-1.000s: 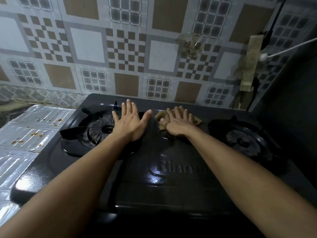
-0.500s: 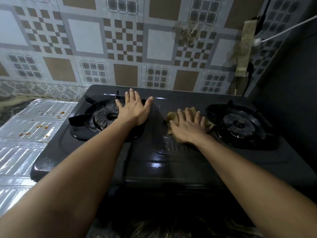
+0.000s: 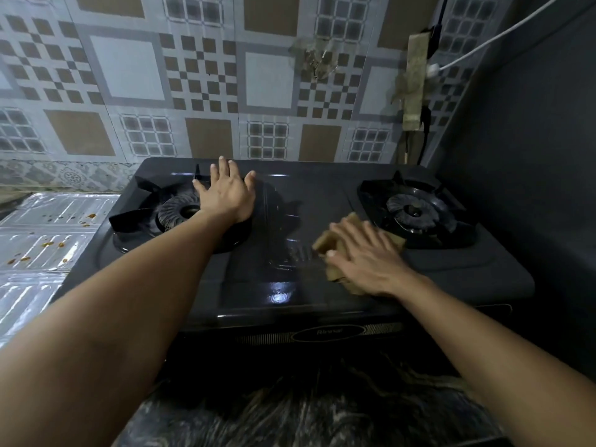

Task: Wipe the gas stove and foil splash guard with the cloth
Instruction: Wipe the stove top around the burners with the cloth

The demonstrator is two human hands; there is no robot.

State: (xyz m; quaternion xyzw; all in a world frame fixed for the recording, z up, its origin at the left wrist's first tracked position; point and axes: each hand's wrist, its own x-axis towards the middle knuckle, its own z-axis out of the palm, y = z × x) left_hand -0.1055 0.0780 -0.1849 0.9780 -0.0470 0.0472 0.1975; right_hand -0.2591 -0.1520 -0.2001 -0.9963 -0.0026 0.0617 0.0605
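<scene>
A folded tan cloth (image 3: pixel 329 250) lies flat on the top of a black two-burner gas stove (image 3: pixel 451 269), pinned near the front edge between the middle panel and the right burner (image 3: pixel 416 212). The right hand (image 3: pixel 364 256) presses down on it with fingers spread and palm flat, not curled around the fabric; the hand and cloth are slightly blurred, so the cloth's exact outline is hard to make out. The left hand (image 3: pixel 227 193) rests open, fingers splayed, on the stove top at the inner edge of the left burner (image 3: pixel 175 212), touching its grate. A wet sheen shows on the centre panel between the two hands. To the left of the stove, the foil splash guard (image 3: pixel 48 233) lies flat, dotted with orange-brown spatters. The stove sits on a dark marbled tabletop (image 3: pixel 306 411). Behind it rises a patterned tile wall (image 3: pixel 206 75), with a white cable (image 3: pixel 490 40) running across the upper right corner.
</scene>
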